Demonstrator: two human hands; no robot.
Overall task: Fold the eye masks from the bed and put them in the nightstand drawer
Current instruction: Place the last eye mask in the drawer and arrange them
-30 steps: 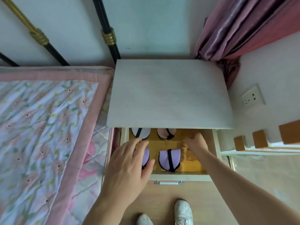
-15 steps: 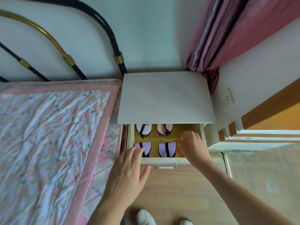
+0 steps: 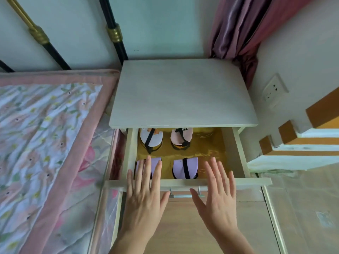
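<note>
Over the open drawer (image 3: 187, 182), left hand (image 3: 145, 195), right hand (image 3: 216, 197), both flat, empty

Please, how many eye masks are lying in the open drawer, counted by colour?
Purple masks: 2
White mask: 1
Pink mask: 1
Total: 4
</note>
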